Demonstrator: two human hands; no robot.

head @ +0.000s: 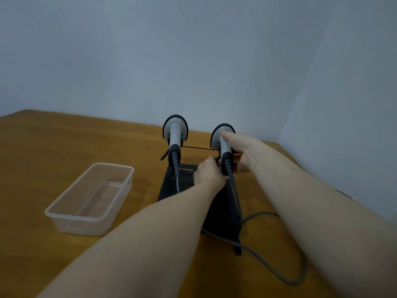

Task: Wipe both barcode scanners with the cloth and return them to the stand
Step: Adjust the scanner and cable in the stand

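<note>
Two barcode scanners sit side by side on the black stand at the far edge of your wooden table, close to the wall, both with their grey heads up and their handles angled down toward you. The left scanner hangs there with neither hand on it, its coiled grey cable dropping down onto the stand's base. The right scanner is the one you have hold of: your right hand is wrapped around its neck and handle from the right side, with one finger stretched up along the back of its head, so that hand is grasping the scanner. Your left hand is tucked in just to the left of the same handle, low down by the black grip, fingers curled (whether they actually pinch the handle or its cable I cannot tell from this angle). The right scanner's grey cord runs down past the stand and loops across the table near your right forearm. Well to the left of the stand stands a clear plastic container.
</note>
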